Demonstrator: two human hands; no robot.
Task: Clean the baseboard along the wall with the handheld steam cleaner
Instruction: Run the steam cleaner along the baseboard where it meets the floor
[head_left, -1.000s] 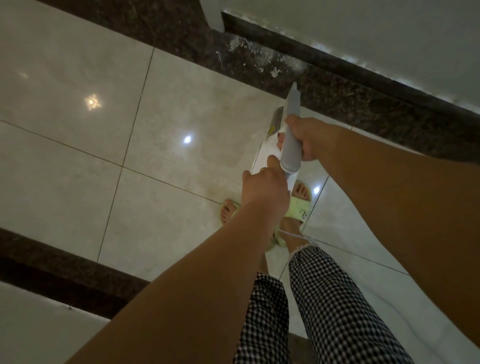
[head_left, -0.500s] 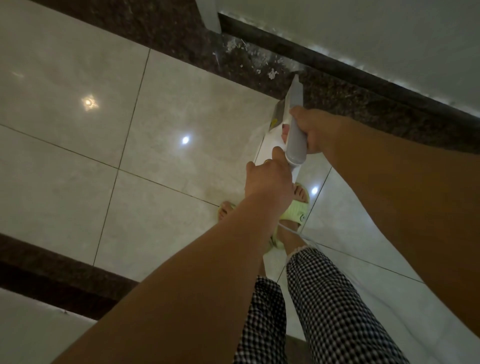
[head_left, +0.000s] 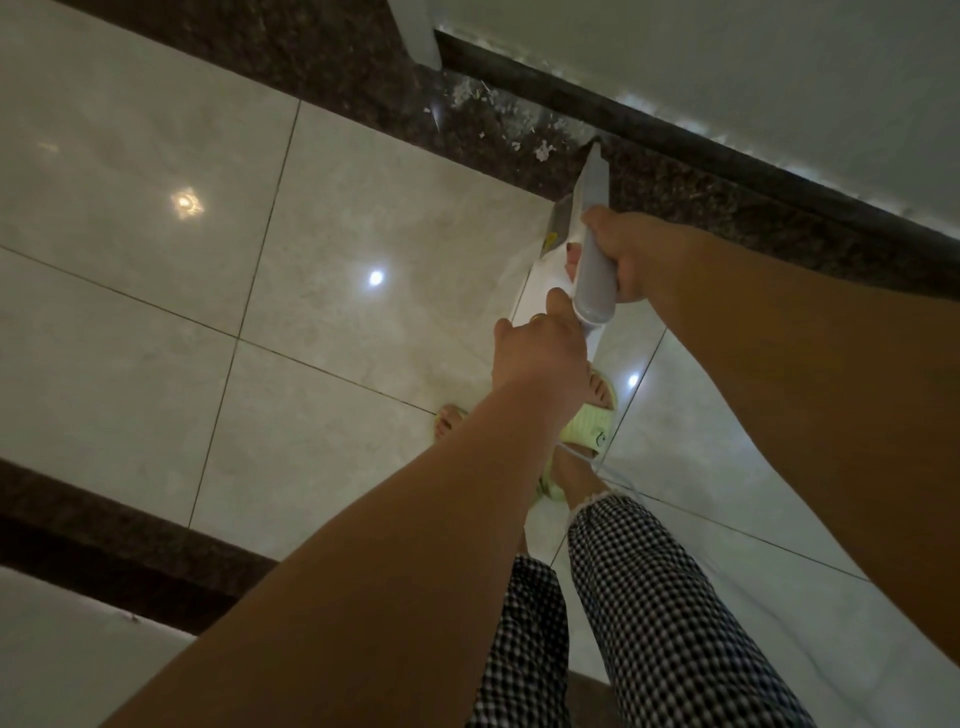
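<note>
Glossy cream floor tiles (head_left: 156, 322) fill most of the view. Left hand (head_left: 540, 348) grips the rear of the steam cleaner (head_left: 587, 244); right hand (head_left: 628, 254) is clenched round its grey handle. Nozzle has crept forward since a second ago, tip now nearly at the dark baseboard (head_left: 675, 130), so steaming looks about to begin. White flakes (head_left: 498, 109) litter the granite strip ahead.

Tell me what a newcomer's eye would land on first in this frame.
Both bare forearms converge mid-frame on the handheld steam cleaner: the right hand wraps its grey handle and the left hand steadies its rear end. Its nozzle tip points at the dark baseboard along the white wall, where pale flecks of debris litter the speckled dark floor border. Below, checked trousers and a yellow-green slipper stand on glossy cream tiles.
</note>
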